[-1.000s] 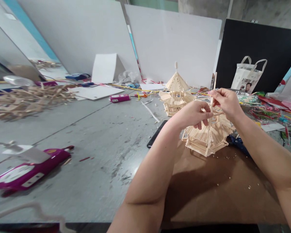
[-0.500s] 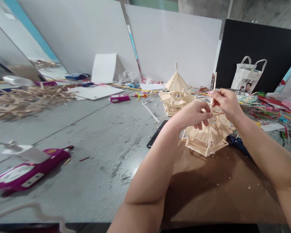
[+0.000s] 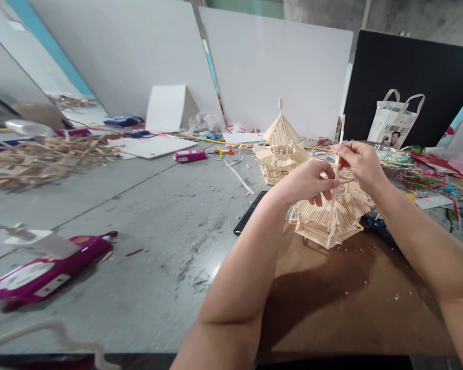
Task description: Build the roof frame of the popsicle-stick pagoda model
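Observation:
A pagoda model of thin wooden sticks [image 3: 318, 234] stands in front of me, its sloping roof made of sticks laid side by side. Above that roof, my right hand [image 3: 360, 163] pinches a thin wooden stick [image 3: 342, 128] that points nearly straight up. My left hand [image 3: 314, 184] comes in from the left, with thumb and index finger closed at the stick's lower part and the other fingers curled loosely. The hands partly cover the model's top. A taller finished-looking stick pagoda [image 3: 281, 133] with a pointed roof stands just behind.
A black phone [image 3: 250, 213] lies left of the model, on the grey table [image 3: 146, 216]. Brown board [image 3: 332, 308] lies under the model. Purple power strips [image 3: 57, 270], a heap of sticks [image 3: 50, 159], a white tote bag [image 3: 391, 123] and colourful clutter [image 3: 440, 174] surround the work.

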A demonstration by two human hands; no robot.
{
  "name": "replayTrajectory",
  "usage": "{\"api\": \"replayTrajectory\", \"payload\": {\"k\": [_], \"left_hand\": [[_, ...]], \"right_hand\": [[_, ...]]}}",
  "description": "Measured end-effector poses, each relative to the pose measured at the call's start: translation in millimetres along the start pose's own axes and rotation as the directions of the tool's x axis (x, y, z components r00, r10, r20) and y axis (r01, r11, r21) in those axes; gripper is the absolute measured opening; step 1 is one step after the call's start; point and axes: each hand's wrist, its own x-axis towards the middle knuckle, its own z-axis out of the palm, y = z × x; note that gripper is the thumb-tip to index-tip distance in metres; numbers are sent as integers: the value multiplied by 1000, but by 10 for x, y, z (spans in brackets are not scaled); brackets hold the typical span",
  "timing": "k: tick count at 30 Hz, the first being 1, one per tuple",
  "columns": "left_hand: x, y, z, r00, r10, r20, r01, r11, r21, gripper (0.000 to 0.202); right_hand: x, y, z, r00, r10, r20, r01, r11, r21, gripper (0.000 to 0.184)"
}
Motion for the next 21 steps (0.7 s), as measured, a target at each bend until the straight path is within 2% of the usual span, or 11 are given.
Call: {"api": "replayTrajectory", "payload": {"k": [21], "left_hand": [[1,-39,-42,999,1,52,0,1000,-30,7]], "right_hand": [[-13,-30,6,999,49,-16,-48,998,31,20]]}}
